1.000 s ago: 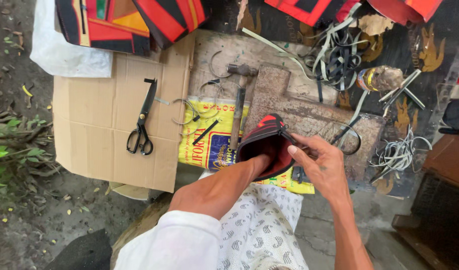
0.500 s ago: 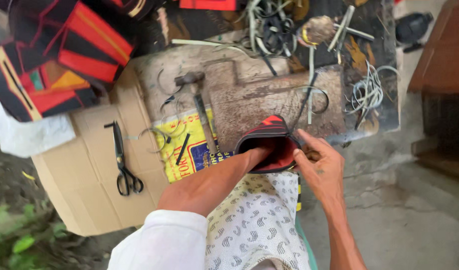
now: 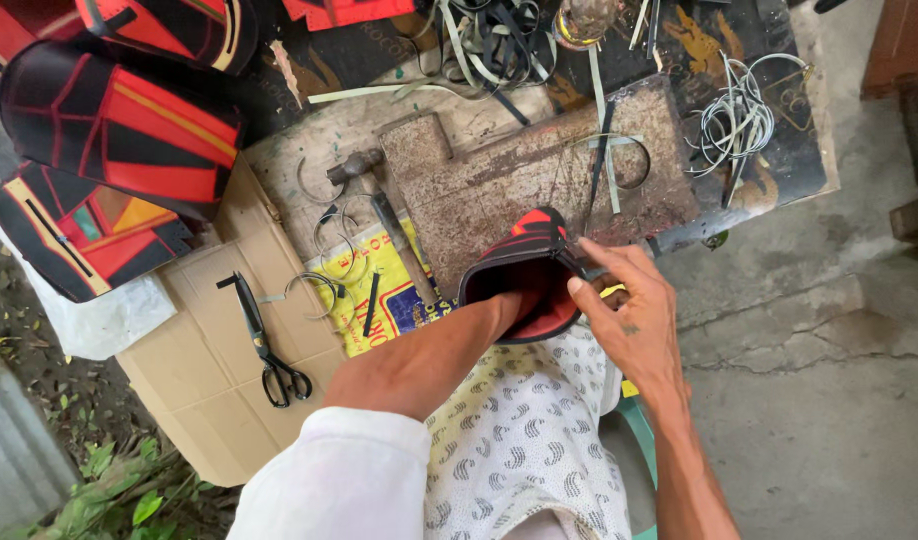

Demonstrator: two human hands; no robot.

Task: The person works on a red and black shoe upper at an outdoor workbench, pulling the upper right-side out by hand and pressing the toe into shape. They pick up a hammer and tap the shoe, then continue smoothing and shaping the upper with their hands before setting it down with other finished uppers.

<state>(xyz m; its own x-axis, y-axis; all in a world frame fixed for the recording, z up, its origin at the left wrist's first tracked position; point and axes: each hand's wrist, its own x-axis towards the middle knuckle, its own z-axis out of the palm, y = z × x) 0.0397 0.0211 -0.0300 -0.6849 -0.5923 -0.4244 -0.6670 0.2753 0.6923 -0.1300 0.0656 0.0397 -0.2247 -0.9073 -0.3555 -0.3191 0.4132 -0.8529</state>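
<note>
At frame centre, left hand (image 3: 504, 305) hidden inside pouch (image 3: 524, 275), grip unseen; right hand (image 3: 629, 320) fingers (image 3: 604, 252) pinch its rim. Rim could slip if pinch loosens.

View, single: head-worn camera. We look steeply down from above our own lap, past the white sleeve (image 3: 344, 480) and patterned cloth (image 3: 524, 440) at the bottom edge.

Facing: forward and down over a low work surface; the rusty metal plate (image 3: 539, 180) sits near frame centre, flattened cardboard (image 3: 204, 370) to the left, concrete floor (image 3: 829, 350) to the right.

Nearness: close. Our left hand (image 3: 504, 310) and right hand (image 3: 629, 315) fill the lower middle; scissors (image 3: 264, 345) and hammer (image 3: 379, 210) lie within reach.

Tilt: the frame is rolled, so the plate's edges run slantwise.

Overlap: there is only one view, so no part is shared with another.
</note>
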